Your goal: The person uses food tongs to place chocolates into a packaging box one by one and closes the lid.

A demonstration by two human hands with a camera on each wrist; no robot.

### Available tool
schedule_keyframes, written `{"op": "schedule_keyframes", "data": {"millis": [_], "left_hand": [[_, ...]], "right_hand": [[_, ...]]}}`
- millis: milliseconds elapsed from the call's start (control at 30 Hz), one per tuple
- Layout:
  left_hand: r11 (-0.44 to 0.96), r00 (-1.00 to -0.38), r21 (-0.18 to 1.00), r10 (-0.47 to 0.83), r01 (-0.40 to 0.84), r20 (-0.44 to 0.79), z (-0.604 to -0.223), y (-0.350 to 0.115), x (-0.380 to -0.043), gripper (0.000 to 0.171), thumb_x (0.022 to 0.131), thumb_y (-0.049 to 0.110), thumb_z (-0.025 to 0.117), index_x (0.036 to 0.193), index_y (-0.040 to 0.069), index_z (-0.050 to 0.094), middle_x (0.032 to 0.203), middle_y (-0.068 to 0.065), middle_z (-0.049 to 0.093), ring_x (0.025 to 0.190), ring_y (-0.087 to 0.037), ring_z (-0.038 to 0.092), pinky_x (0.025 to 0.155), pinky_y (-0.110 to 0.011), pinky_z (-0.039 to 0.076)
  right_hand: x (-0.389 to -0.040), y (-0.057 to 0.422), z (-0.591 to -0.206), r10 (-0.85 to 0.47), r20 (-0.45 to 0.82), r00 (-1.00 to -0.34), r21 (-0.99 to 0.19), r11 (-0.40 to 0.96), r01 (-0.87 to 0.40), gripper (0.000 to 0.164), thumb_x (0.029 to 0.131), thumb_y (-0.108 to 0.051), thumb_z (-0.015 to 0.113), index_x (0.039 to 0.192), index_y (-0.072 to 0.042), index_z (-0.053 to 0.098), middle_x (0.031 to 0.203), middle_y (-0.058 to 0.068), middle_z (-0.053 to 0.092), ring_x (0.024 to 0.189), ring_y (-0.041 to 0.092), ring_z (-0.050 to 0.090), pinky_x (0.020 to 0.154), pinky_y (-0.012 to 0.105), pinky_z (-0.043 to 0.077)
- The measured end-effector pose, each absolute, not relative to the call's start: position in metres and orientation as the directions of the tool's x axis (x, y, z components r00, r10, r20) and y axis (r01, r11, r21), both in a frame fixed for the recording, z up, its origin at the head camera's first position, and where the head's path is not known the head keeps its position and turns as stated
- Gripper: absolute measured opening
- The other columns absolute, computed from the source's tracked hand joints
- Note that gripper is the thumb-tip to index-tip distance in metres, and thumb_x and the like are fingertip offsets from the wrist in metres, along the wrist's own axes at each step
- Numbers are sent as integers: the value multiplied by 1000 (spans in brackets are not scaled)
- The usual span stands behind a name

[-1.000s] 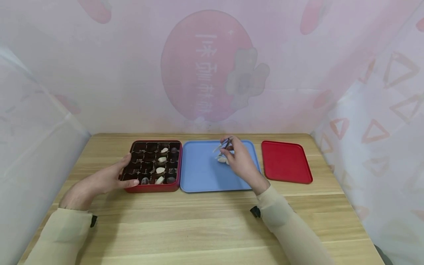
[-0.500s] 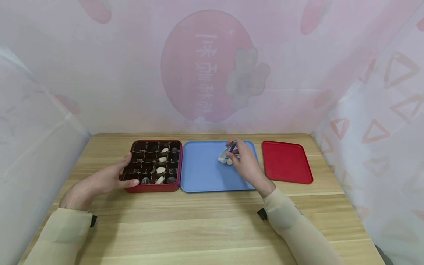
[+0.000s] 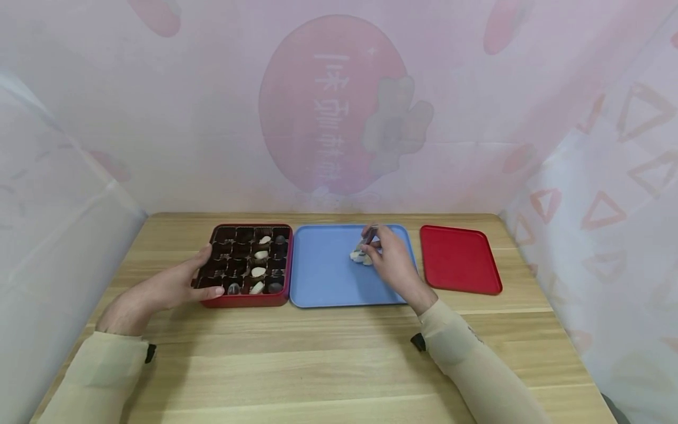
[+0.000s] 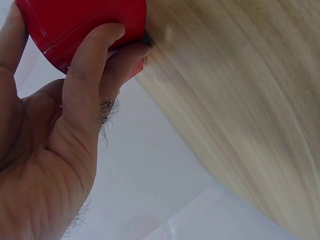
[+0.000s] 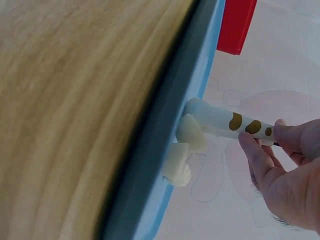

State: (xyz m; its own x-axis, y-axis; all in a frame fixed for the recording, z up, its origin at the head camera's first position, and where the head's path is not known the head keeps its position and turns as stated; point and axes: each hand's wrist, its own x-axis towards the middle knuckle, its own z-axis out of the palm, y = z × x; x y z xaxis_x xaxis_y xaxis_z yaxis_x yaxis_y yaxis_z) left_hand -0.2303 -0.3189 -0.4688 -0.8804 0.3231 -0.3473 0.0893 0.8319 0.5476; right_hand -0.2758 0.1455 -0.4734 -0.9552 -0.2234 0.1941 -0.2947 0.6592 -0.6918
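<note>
My left hand (image 3: 169, 284) grips the left side of a red chocolate box (image 3: 246, 300); in the left wrist view, thumb and fingers lie against its red wall (image 4: 90, 22). Inside, a dark divided insert holds several white and dark chocolates in its right columns and front row. My right hand (image 3: 396, 264) pinches small white tongs (image 5: 220, 119) with gold spots. Their tips point down among a few white chocolates (image 3: 360, 258) on the blue tray (image 3: 320, 268). In the right wrist view, a shell-like white chocolate (image 5: 191, 132) lies right at the tips.
A red lid (image 3: 459, 259) lies to the right of the tray. All of it stands on a wooden table (image 3: 296, 359), the tray close beside the box. A printed pink and white curtain (image 3: 212, 118) hangs behind and at both sides.
My right hand has moved slightly right and down with the tongs, bringing their tips to the white chocolates. The spread arms of the tongs have come closer together. My left hand stays on the box.
</note>
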Motion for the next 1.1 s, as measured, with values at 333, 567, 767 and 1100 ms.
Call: {"op": "schedule_keyframes", "data": {"millis": [333, 567, 767, 1100], "left_hand": [[838, -880, 539, 318, 88, -351, -470, -320, -231, 124, 91, 63, 72, 169, 2, -3, 174, -32, 1, 152, -65, 19, 121, -79, 22], [834, -879, 549, 308, 64, -364, -468, -320, -231, 125, 90, 64, 72, 169, 5, -4, 174, -31, 0, 153, -65, 17, 121, -80, 21], [838, -881, 539, 314, 83, -353, -468, -320, -231, 124, 91, 63, 72, 169, 3, -3, 174, -32, 2, 152, -65, 21, 121, -79, 23], [839, -881, 537, 317, 88, -350, -469, -319, -230, 124, 91, 64, 71, 169, 1, -3, 173, -33, 2, 151, -66, 21, 121, -79, 23]], "right_hand": [[-277, 142, -476, -220, 213, -952, -689, 657, -306, 17, 103, -15, 69, 119, -14, 62, 116, 2, 69, 108, 20, 74, 89, 33, 65], [-277, 126, -468, -226, 282, -932, -692, 626, -361, 19, 102, -14, 69, 120, -11, 65, 113, 4, 72, 105, 19, 74, 87, 31, 65], [-277, 108, -460, -224, 322, -920, -712, 583, -391, 18, 101, -15, 70, 118, -11, 66, 113, 4, 71, 103, 18, 75, 84, 28, 66], [-273, 78, -446, -245, 335, -910, -757, 505, -415, 20, 103, -17, 67, 121, -9, 64, 117, 6, 68, 107, 21, 74, 85, 27, 67]]}}
